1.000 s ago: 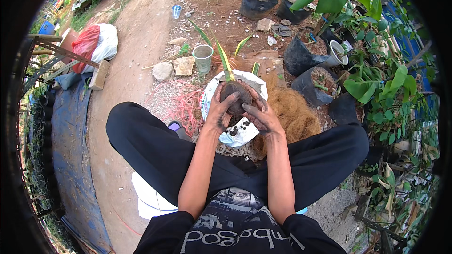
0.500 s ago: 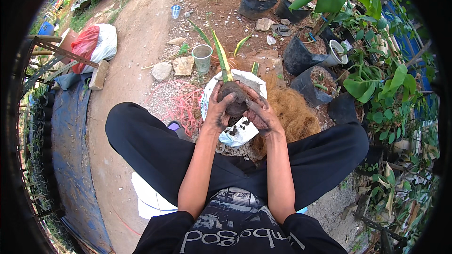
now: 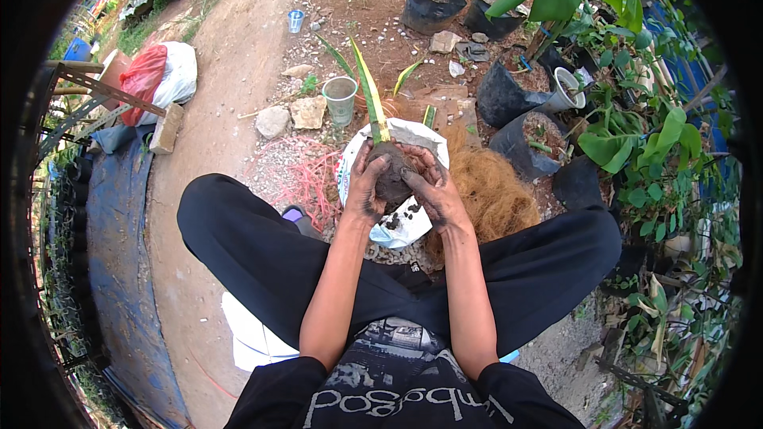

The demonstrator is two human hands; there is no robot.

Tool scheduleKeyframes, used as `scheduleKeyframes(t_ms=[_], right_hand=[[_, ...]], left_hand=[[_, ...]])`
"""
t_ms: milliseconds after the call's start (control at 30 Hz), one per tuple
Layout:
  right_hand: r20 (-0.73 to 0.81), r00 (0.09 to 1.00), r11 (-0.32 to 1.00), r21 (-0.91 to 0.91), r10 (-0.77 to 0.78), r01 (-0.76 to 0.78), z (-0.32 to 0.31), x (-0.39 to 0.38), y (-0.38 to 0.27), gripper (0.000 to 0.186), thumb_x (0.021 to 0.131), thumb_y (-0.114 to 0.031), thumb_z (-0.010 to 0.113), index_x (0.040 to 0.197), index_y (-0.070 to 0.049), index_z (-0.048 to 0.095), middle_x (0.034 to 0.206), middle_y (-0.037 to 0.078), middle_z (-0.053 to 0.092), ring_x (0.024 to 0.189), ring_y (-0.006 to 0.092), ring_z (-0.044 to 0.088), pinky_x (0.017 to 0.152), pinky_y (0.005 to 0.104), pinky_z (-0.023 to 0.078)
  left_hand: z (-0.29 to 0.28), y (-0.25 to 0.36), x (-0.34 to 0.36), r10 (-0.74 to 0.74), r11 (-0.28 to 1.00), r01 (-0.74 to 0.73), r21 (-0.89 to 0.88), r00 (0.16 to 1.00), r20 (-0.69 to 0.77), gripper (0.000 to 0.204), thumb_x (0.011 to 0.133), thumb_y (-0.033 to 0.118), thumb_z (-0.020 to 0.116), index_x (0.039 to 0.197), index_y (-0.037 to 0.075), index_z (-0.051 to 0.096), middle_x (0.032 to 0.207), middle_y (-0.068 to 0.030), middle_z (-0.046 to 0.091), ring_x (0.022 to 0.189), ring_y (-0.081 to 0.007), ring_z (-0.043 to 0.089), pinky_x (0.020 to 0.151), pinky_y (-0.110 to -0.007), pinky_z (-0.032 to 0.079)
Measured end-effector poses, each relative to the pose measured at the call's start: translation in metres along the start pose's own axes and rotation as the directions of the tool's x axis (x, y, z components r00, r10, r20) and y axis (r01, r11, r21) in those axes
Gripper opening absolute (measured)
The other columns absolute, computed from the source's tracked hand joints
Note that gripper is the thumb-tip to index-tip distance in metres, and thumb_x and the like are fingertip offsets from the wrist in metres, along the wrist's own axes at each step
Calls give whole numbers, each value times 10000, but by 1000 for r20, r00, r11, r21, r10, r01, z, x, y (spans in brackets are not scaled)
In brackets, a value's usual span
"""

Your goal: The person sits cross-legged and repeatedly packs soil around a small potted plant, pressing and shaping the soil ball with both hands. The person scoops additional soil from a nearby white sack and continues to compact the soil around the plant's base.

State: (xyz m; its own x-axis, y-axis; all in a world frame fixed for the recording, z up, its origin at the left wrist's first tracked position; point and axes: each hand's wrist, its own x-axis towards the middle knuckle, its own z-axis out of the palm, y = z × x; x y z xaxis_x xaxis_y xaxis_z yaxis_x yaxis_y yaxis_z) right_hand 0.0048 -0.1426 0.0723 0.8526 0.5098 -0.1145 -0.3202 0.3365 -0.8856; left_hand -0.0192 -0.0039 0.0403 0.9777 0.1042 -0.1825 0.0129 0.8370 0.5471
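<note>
Soil-darkened fingers of a left hand (image 3: 365, 188) and a right hand (image 3: 443, 197) curl in a parted cup around a ball of dark soil (image 3: 392, 183), gripping it from either side. A yellow-edged green leaf (image 3: 370, 91) rises from the ball beyond the fingertips. Beneath the fingers sits a white sack (image 3: 429, 135), soil crumbs (image 3: 408, 216) dotting its near flap. Brown fiber (image 3: 493, 195) is heaped just right of the fingers; pink string (image 3: 314, 183) tangles to their left. Farther forward and left of them are a clear plastic cup (image 3: 340, 103) and two pale stones (image 3: 308, 112). Well beyond the fingers, a smaller cup (image 3: 296, 21) sits to the left and a black plant pot (image 3: 431, 8) to the right.
</note>
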Motion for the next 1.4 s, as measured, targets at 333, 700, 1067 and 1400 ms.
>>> scheduleKeyframes(t_ms=[333,700,1067,1400], right_hand=[[-47,999,997,75,4,-1,2,0,4,414,826,-109,670,1210,-37,532,1209,63,560,1140,150,510,981,294,390],[-64,998,996,89,3,2,0,2,10,325,835,-97,642,1137,-43,535,1160,58,572,1097,145,517,976,293,382],[-92,995,980,200,37,-18,8,1,6,278,841,-59,609,1106,-56,526,1196,83,551,1112,169,514,973,293,390],[-154,984,974,221,91,-56,9,2,8,214,843,-53,606,1030,-81,505,1152,59,544,1093,137,503,958,279,395]], left_hand=[[5,5,-3,7,1000,-8,23,999,47,452,817,146,666,1206,8,480,1070,-94,594,955,-171,619,835,-302,544],[5,3,-2,13,1000,-13,11,1000,10,366,862,130,556,1194,-2,474,1073,-116,591,949,-182,626,816,-321,555],[6,3,-2,32,998,-34,54,999,28,300,857,119,537,1132,4,510,990,-91,599,869,-159,626,766,-278,543],[5,-1,-3,31,992,-28,126,999,-17,244,862,52,525,1098,-13,530,994,-74,601,875,-136,613,767,-257,522]])
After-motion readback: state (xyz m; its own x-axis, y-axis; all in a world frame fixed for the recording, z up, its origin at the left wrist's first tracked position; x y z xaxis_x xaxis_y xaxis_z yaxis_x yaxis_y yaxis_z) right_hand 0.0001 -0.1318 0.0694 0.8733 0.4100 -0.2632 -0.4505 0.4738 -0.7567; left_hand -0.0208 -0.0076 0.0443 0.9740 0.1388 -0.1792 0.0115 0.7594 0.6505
